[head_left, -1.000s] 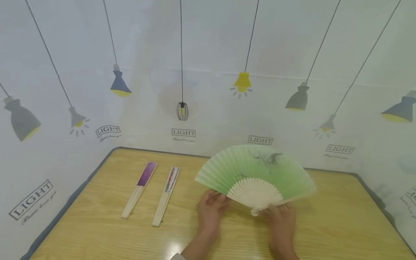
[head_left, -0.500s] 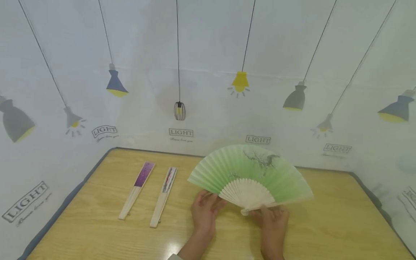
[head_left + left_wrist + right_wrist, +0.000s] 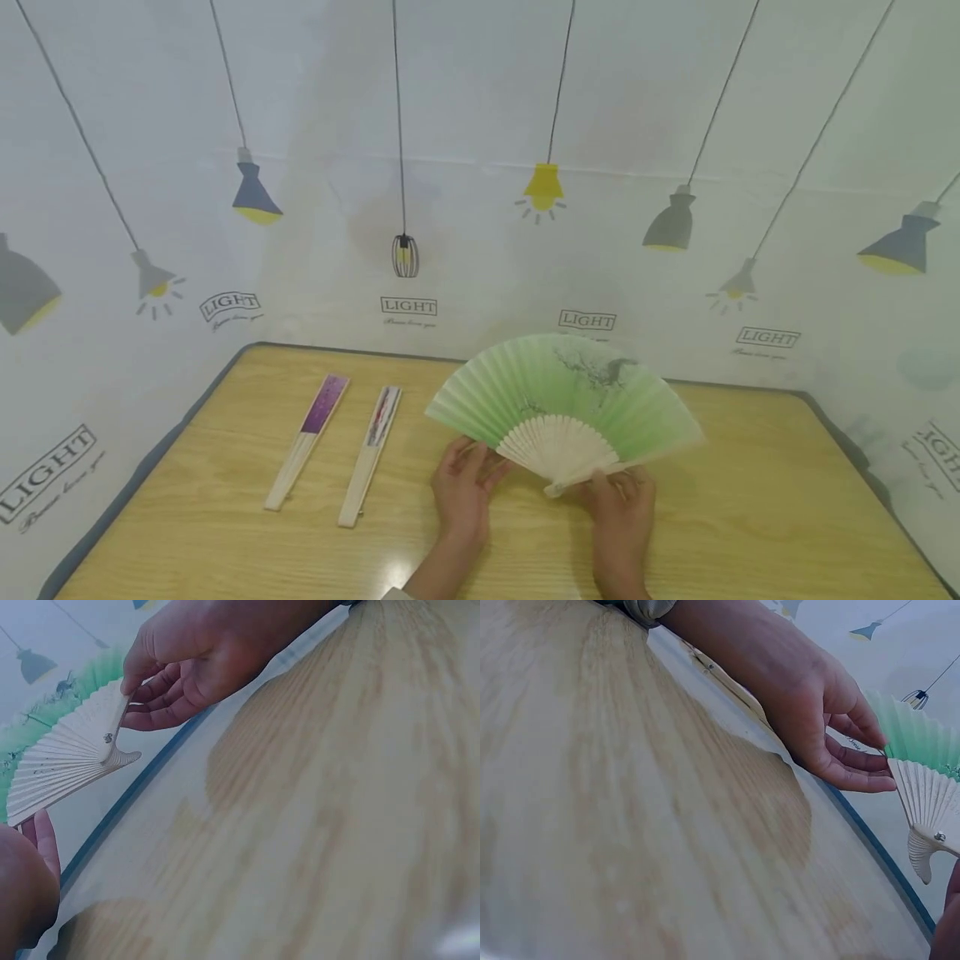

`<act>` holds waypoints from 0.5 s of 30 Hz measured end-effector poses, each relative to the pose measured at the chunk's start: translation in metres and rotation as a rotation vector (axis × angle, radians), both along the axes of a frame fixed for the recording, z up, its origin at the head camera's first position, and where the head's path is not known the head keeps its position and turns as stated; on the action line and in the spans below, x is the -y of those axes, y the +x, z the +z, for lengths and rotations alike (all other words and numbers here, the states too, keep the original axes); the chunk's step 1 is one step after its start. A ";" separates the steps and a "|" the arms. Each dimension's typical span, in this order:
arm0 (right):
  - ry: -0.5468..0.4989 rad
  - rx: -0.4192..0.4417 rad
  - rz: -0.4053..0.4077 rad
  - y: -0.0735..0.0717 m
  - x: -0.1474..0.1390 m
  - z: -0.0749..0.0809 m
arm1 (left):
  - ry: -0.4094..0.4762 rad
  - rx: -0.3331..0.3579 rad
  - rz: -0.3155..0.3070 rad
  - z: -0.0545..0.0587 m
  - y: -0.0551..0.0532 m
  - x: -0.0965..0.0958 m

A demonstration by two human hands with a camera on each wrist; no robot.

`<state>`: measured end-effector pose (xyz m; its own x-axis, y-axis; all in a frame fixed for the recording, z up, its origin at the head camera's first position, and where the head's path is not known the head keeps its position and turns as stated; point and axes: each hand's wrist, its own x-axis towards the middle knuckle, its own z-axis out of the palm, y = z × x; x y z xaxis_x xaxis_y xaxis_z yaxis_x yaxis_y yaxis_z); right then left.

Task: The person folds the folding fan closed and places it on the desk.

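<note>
A green folding fan (image 3: 562,400) with pale ribs and a dark branch print is spread wide above the table. At its left edge my left hand (image 3: 461,492) pinches the outer rib between thumb and fingers, as the right wrist view also shows. My right hand (image 3: 622,508) grips the other outer rib close to the pivot, thumb in front. Two folded fans lie side by side to the left: one with a purple leaf (image 3: 326,404), the other with a white and red patterned leaf (image 3: 383,417). Some fingertips are hidden behind the spread fan.
The wooden table (image 3: 247,417) has a dark border along its edges. White wall sheeting (image 3: 480,100) printed with hanging lamps stands behind it and on both sides.
The spread fan and both hands have moved slightly left over the table. The head view has shifted a little to the right. Both hands keep their hold, and the folded fans stay put.
</note>
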<state>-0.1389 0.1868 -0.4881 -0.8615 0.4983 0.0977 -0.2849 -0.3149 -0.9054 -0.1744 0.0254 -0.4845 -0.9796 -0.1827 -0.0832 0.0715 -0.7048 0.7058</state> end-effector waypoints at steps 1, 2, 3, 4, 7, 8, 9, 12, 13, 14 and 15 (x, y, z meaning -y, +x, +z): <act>0.004 -0.008 0.005 0.000 0.000 -0.001 | -0.005 0.001 0.000 0.000 0.000 0.000; 0.011 -0.017 0.009 0.001 0.001 -0.001 | -0.010 0.001 0.000 0.000 0.000 0.000; 0.012 -0.028 0.012 0.001 0.001 -0.001 | -0.016 0.001 0.000 0.000 0.000 0.000; 0.020 -0.031 0.012 0.001 0.001 -0.002 | -0.025 0.002 0.002 0.000 0.000 0.000; 0.033 -0.055 0.023 0.002 0.001 -0.003 | -0.036 0.002 0.008 0.000 0.000 0.000; 0.047 -0.052 0.027 0.003 0.001 -0.003 | -0.039 0.001 0.010 0.000 -0.001 0.000; 0.059 -0.046 0.033 0.003 0.001 -0.003 | -0.044 -0.001 0.011 0.000 -0.001 0.000; 0.108 -0.022 0.050 0.004 0.001 -0.003 | -0.057 -0.005 0.011 0.000 -0.002 0.000; 0.125 -0.010 0.054 0.004 0.000 -0.003 | -0.062 -0.006 0.010 0.000 -0.002 0.000; 0.139 -0.001 0.058 0.004 0.000 -0.003 | -0.067 -0.007 0.007 0.000 -0.002 0.000; 0.148 0.006 0.060 0.004 0.000 -0.003 | -0.072 -0.009 0.005 0.000 -0.001 0.000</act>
<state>-0.1345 0.1870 -0.4909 -0.8900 0.4266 0.1611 -0.2641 -0.1943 -0.9447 -0.1759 0.0258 -0.4850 -0.9793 -0.1928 -0.0609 0.0814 -0.6517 0.7541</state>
